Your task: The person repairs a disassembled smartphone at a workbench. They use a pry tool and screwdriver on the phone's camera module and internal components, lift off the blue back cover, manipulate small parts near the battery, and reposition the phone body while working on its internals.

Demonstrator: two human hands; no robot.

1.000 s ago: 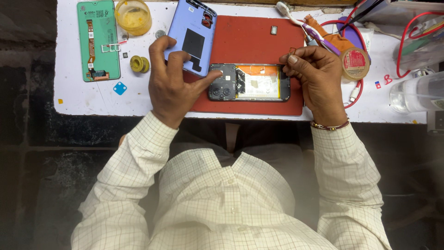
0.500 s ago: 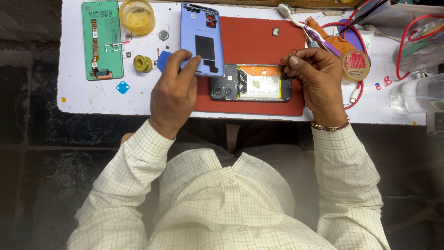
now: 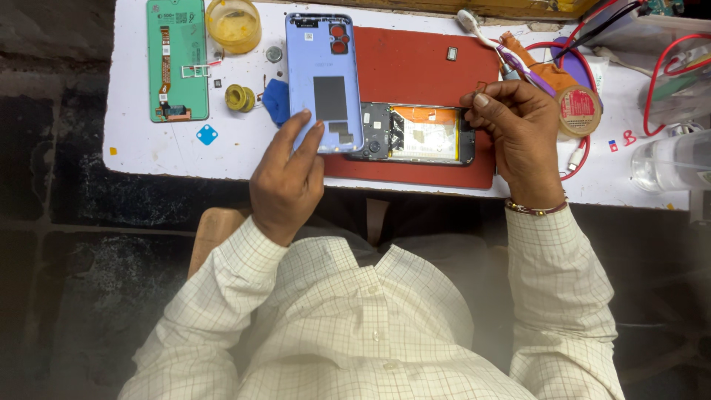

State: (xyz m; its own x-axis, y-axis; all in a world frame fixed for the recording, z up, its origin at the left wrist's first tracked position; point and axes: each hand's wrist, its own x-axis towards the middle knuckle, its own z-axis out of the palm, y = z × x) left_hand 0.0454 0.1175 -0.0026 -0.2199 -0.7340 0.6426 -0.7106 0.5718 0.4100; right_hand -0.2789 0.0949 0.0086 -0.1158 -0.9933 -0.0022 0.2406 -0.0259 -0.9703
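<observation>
A white work table [image 3: 148, 152] spans the top of the view, and a red mat [image 3: 415, 70] lies at its middle. On the mat's left edge rests a lavender phone back cover [image 3: 324, 81], inner face up, upright in the frame, partly over the mat and partly over the bare table. The left hand [image 3: 285, 185] reaches up to its lower end, fingers stretched out and close together, fingertips [image 3: 304, 118] touching the cover's bottom left corner. Just right of the cover, on the mat, lies an opened phone body [image 3: 415, 133] on its side, its orange-taped interior showing; the cover's lower right corner overlaps its dark camera end. The right hand [image 3: 518, 133] sits at the phone body's right end, fingers curled and pinched together at its upper corner; whether they grip anything small cannot be told. At far left lies a green phone frame [image 3: 178, 59], beside it a yellow tub [image 3: 233, 24]. Smaller still, a blue pick [image 3: 277, 100] peeks out at the cover's left edge, near a yellow tape roll [image 3: 240, 97].
</observation>
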